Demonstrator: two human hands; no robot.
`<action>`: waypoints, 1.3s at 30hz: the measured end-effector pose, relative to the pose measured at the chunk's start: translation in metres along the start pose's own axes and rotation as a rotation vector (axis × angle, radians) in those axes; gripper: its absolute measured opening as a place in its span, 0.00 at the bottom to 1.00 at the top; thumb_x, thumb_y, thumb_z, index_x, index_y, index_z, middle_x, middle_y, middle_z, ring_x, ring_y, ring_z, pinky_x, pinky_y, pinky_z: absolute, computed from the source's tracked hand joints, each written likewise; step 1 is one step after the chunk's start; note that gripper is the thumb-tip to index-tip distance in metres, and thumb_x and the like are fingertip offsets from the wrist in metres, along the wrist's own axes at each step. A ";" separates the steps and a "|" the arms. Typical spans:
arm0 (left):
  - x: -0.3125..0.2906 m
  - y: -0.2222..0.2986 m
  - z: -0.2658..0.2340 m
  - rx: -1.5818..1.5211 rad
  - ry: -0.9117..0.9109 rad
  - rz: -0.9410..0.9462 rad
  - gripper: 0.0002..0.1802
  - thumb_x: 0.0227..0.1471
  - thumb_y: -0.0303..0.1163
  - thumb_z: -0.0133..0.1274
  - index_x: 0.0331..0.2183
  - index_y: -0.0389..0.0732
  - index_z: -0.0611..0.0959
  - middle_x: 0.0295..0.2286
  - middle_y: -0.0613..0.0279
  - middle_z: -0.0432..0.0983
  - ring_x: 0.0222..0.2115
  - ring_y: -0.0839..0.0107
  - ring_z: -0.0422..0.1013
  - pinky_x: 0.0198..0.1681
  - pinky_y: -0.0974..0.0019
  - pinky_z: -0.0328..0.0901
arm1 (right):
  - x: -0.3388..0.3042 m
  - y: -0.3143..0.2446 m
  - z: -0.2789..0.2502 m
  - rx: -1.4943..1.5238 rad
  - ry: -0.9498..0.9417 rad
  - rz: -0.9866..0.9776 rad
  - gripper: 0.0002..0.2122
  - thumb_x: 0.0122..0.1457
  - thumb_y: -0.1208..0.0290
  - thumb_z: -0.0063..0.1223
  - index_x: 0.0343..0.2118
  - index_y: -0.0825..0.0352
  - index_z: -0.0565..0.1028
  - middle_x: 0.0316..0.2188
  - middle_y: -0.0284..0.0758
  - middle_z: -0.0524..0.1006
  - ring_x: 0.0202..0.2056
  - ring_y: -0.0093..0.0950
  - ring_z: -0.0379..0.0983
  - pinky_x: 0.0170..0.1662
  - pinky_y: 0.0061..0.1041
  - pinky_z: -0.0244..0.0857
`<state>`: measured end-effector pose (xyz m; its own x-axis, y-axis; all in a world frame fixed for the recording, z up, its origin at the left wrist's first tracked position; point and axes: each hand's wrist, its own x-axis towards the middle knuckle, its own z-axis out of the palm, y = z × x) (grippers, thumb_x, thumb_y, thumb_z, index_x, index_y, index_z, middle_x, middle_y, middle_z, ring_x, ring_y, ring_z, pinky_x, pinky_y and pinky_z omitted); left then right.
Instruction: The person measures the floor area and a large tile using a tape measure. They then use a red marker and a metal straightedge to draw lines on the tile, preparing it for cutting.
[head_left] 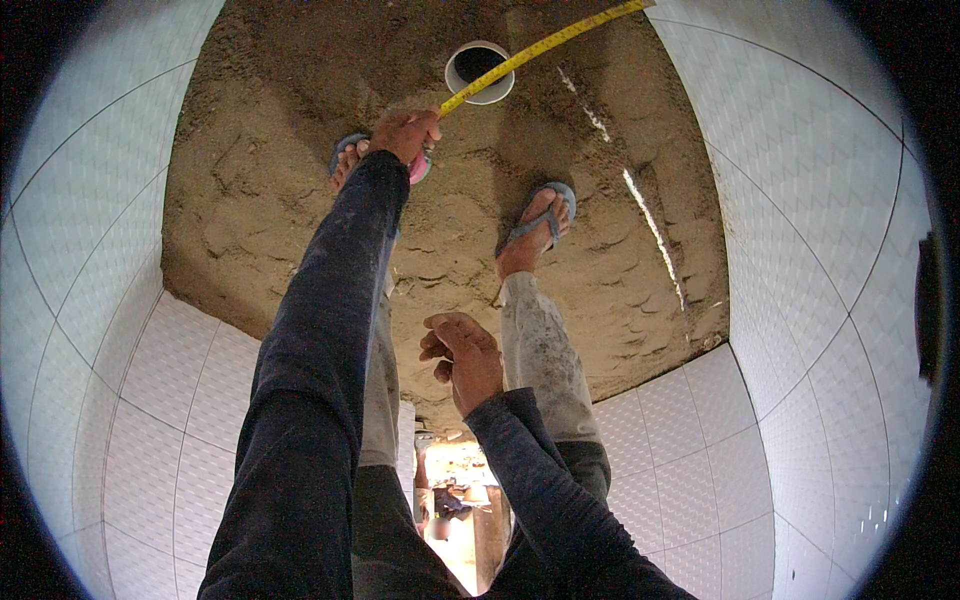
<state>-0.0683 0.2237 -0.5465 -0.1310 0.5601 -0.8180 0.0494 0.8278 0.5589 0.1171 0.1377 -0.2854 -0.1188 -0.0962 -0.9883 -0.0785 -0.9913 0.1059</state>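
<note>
Narrow, dark-marked yellow measuring tape (pixel 548 46)

— How is the left arm (pixel 320 290) positioned?
— It is extended far; the left hand (pixel 402 135) is clenched.
— And the right arm (pixel 555 490)?
— Bent; the right hand (pixel 470 362) is held near, loosely curled.

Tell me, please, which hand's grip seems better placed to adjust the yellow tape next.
Probably the left: the left grip holds the near end of the tape, by the pipe, while the right grip hangs loosely curled, well away, beside the right leg.
</note>
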 end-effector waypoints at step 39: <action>0.007 -0.011 0.006 -0.068 0.047 0.012 0.24 0.53 0.51 0.53 0.17 0.41 0.82 0.15 0.64 0.74 0.18 0.72 0.70 0.25 0.66 0.63 | -0.001 0.000 0.001 -0.021 0.003 -0.034 0.12 0.61 0.59 0.53 0.37 0.64 0.76 0.25 0.29 0.76 0.27 0.21 0.73 0.22 0.19 0.59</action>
<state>-0.0640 0.2189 -0.5588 -0.1768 0.5662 -0.8051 -0.0158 0.8162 0.5775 0.1159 0.1383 -0.2845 -0.1132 -0.0630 -0.9916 -0.0619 -0.9956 0.0704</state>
